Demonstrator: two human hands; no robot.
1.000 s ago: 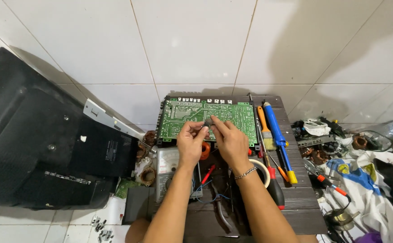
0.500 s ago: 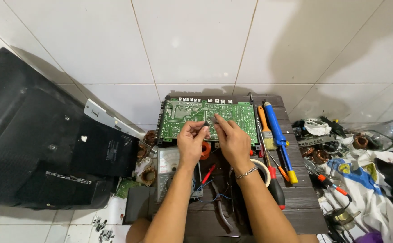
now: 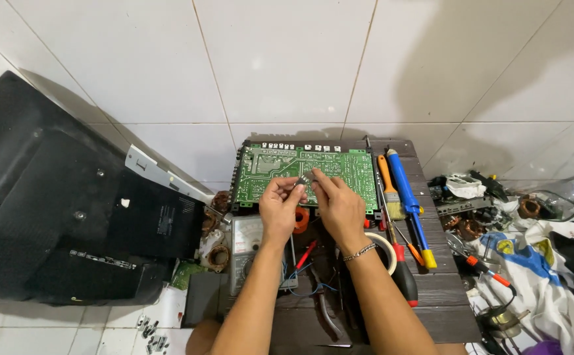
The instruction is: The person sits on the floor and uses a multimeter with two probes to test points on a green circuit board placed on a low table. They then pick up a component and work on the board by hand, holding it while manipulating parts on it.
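Component [image 3: 304, 179], small and metallic grey, sits pinched between both hands just above the near half of the green circuit board [image 3: 339, 167]; too small to tell what kind of part it is. Left hand [image 3: 279, 209] has thumb and forefinger closed on its left end, right hand [image 3: 337, 202] has fingertips closed on its right end, so both grips are clamped on the same piece, knuckles almost touching. Long axis looks roughly left-right with a slight tilt, right end higher, running parallel to the board's long edge. Neither hand is nearer; the part lies at the fingertips of both, forward of the palms toward the wall. Whether it touches the board surface or hangs just over it, cannot tell from this angle. Board lies flat at the far edge of the dark wooden table [image 3: 445, 296], against the white tiles. Right of it: blue-handled tool [image 3: 408, 197] and orange-handled brush [image 3: 389, 187], lying front-to-back. Under the wrists: grey multimeter [image 3: 246, 253], red probe [image 3: 305, 253], orange tape roll [image 3: 300, 219], white tape roll [image 3: 387, 253], red-and-black screwdriver [image 3: 402, 273]. Black TV back cover [image 3: 56, 210] leans at left, well apart from the hands.
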